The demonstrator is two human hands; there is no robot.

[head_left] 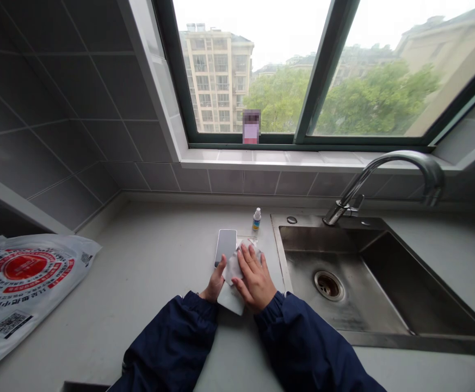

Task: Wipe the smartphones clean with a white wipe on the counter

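Grey counter (147, 272), empty steel sink (384, 272), right hand (255, 277) pressing white wipe (234, 267)

Flat item (229, 301) was mostly hidden under right hand (257, 277) and cloth (233, 268). Small bottle (256, 219) label was too small to read. Bag (17, 288) was cut off at the left edge.

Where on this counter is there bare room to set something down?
Bare counter lies between the printed bag and the phone. It is crowded by the sink edge: both hands, white cloth, small bottle.
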